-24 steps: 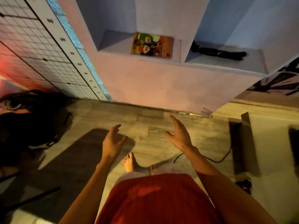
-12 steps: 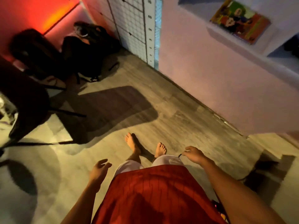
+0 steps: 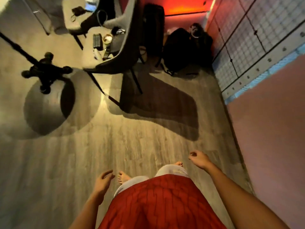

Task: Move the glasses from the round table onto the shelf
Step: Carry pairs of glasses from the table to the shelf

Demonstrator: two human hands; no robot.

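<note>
1. The left hand [image 3: 103, 183] hangs low beside the red garment [image 3: 161, 202], with the fingers loosely spread and nothing in it.
2. The right hand [image 3: 198, 159] is out to the side near the pink wall [image 3: 270, 129]. Its fingers are curled a little, and it holds nothing.
3. Both bare feet stand on the wooden floor [image 3: 99, 154], just in front of the garment.
4. Ahead there is a grey chair [image 3: 125, 47] with several small items on its seat. They are blurred, so I cannot tell if the glasses are among them.
5. A black pedestal base [image 3: 46, 71] stands on the floor at the left, and its pole runs out of the picture. It possibly belongs to the round table, whose top does not show.
6. Dark bags [image 3: 184, 48] lie on the floor near the gridded panel [image 3: 257, 42].
</note>
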